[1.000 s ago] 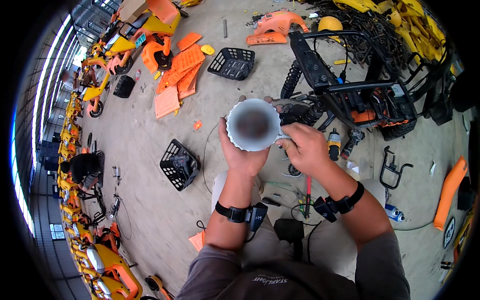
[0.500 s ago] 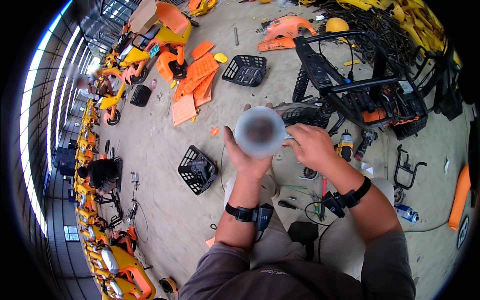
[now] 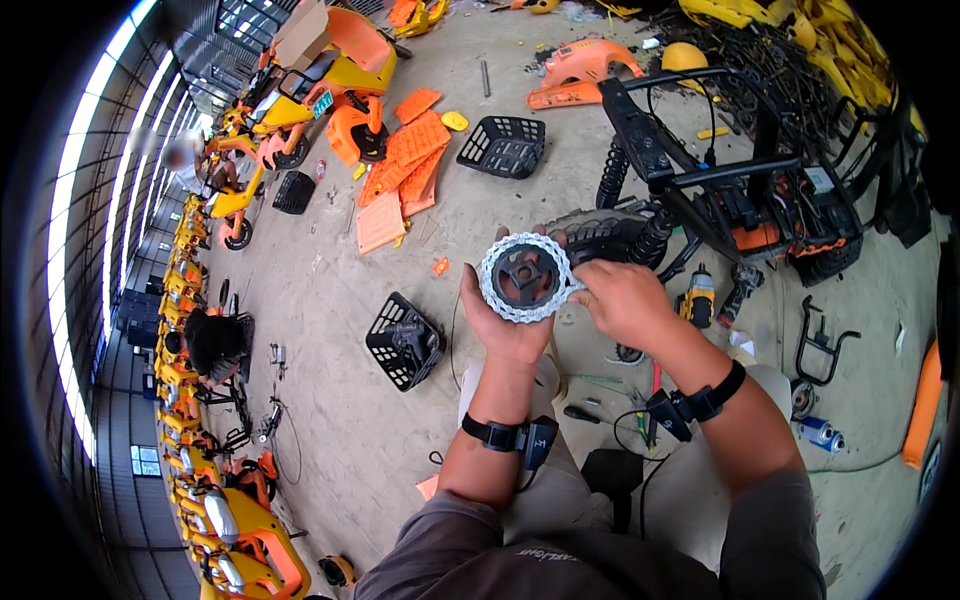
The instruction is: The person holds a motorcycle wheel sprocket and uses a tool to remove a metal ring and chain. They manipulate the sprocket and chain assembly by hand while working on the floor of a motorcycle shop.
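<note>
- Vehicle frame [image 3: 643, 140], black, bare, ahead and to my right on the concrete floor [image 3: 330, 330].
- Basket [image 3: 385, 365], black, slotted, on the floor to my left; a dark power tool [image 3: 412, 342] lies in it.
- Power tool, yellow and black [image 3: 700, 298], on the floor beyond my right wrist.
- Left hand [image 3: 512, 338], mine: palm up, fingers opened out beneath the work as a cradle; thumb raised at its left side, contact there uncertain.
- Right hand [image 3: 630, 303], mine: thumb and forefinger closed in a pinch on the chain.
- Chainring [image 3: 525, 273], one, dark-centred, lying face up over my left palm.
- Chain [image 3: 489, 290], one, silver, around the chainring's rim, pinched at the right edge.
- Step in hand, by my judgement: bedding the chain round the rim. Next move calls for a level left palm and a firm pinch, lest the links slip off.
</note>
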{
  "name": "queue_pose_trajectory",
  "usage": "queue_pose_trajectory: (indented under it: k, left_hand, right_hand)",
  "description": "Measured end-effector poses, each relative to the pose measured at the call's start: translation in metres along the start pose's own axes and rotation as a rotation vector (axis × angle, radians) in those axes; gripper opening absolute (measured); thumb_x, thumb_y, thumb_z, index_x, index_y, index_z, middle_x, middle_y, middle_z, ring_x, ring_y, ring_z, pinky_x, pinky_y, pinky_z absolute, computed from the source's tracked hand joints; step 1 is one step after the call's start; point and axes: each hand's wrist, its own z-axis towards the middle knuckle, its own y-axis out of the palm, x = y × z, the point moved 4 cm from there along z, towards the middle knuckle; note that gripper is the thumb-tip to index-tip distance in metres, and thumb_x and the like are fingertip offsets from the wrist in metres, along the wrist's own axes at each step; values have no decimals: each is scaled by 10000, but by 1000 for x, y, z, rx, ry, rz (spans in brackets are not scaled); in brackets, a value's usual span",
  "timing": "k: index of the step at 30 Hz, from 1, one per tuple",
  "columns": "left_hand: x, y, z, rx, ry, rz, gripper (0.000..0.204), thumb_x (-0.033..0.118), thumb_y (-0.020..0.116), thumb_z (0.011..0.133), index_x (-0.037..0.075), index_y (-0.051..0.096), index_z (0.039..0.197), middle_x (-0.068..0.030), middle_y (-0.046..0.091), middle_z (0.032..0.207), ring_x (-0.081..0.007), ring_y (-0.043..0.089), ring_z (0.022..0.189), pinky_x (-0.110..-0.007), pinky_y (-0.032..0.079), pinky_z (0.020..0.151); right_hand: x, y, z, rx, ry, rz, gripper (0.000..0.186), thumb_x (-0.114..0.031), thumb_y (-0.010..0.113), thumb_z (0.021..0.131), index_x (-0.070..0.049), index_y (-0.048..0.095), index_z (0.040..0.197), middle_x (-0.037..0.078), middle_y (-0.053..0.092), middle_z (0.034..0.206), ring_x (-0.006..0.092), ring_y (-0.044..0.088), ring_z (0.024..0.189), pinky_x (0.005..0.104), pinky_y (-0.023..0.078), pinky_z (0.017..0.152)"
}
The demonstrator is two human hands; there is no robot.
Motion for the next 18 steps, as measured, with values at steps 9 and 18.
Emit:
queue_pose_trajectory:
  k: [9, 18]
  left_hand:
    - [5, -4, -4, -12, 17, 76, 642, 598, 380, 995, 142, 491, 1433, -236, 509, 1433, -477, 457, 1340, -654, 350, 1121]
    - [4, -2, -6, -90, 0, 83, 594, 561, 423, 994, 172, 489, 1438, -240, 521, 1410, -470, 466, 1335, -637, 392, 1093]
  right_hand:
    - [-8, -3, 1, 38, -47, 14, 197, -224, 730, 843, -66, 684, 951, 102, 644, 872, 336, 660, 849, 451, 534, 719]
    - [-4, 4, -7, 47, 48, 168, 257, -224, 747, 843, -55, 699, 1031, 130, 692, 893, 374, 669, 820, 466, 540, 694]
